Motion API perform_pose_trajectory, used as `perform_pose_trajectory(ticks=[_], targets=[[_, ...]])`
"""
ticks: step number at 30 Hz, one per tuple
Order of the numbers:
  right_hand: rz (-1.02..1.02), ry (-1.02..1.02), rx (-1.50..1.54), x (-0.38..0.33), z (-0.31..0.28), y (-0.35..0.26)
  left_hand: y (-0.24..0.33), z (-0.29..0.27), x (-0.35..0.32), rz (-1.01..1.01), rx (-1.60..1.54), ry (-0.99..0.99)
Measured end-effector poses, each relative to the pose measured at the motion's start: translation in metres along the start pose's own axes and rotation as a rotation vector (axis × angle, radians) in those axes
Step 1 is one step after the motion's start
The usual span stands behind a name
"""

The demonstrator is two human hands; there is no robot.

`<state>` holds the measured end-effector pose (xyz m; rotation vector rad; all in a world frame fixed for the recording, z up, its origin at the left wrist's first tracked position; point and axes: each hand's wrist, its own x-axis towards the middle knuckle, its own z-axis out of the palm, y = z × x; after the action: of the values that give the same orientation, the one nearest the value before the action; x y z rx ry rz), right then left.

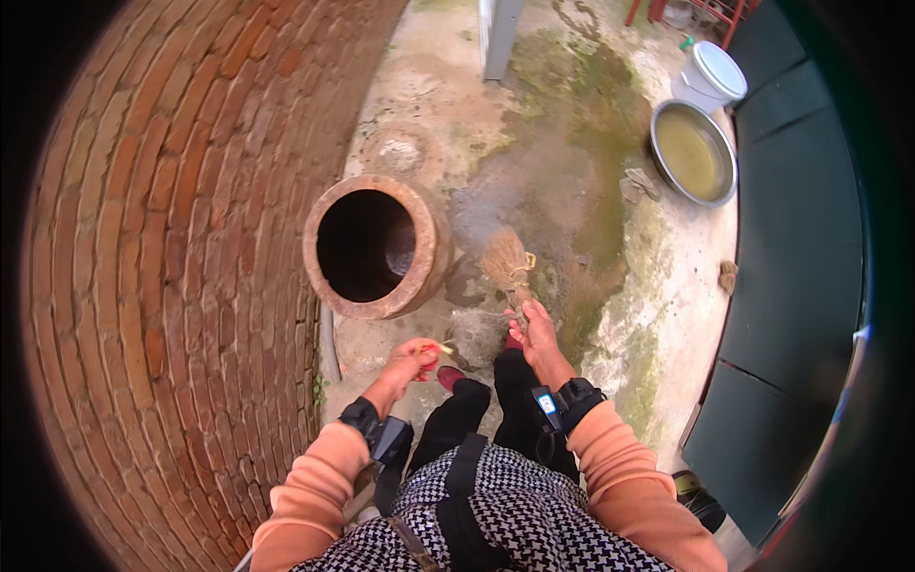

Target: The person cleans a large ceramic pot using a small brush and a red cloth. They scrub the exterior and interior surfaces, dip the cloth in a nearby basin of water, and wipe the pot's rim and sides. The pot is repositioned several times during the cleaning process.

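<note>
Gripping the short handle of a straw hand broom (508, 262), the right hand (536, 329) was closed around it just below the centre of the frame, with the bristle head pointing up-frame onto the damp concrete floor (572, 143). The left hand (412, 360) sat lower and to the left, curled narrowly around a small red-and-yellow object (432, 355) whose kind I could not tell.

Several things looked risky. The floor in the upper middle of the frame was wet and green with moss, so a step forward in the red slippers (450, 377) could have slid. The open clay jar (376, 246) stood just left of the broom head, nearly touching it; a wide stroke to that side could have knocked its chipped rim or flicked dirt into its mouth. At the upper right, a metal basin (694, 153) of murky water and a white lidded bucket (713, 76) stood well apart from the broom, yet a hard sweep in that direction could have sent grit into the basin. With the left hand occupied, it could not have caught the brick wall (162, 286) quickly in a slip.
</note>
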<state>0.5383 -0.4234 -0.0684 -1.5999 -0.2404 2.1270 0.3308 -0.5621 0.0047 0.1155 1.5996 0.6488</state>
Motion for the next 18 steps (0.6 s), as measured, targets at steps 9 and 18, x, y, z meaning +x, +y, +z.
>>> perform_pose_trajectory(ticks=[9, 18], targets=[[-0.053, 0.334, 0.043, 0.008, -0.119, -0.059, 0.016, -0.067, -0.017, 0.012, -0.106, 0.377], [-0.093, 0.452, -0.069, -0.013, -0.189, -0.100, -0.062, -0.140, -0.037, -0.062, -0.081, 0.470]])
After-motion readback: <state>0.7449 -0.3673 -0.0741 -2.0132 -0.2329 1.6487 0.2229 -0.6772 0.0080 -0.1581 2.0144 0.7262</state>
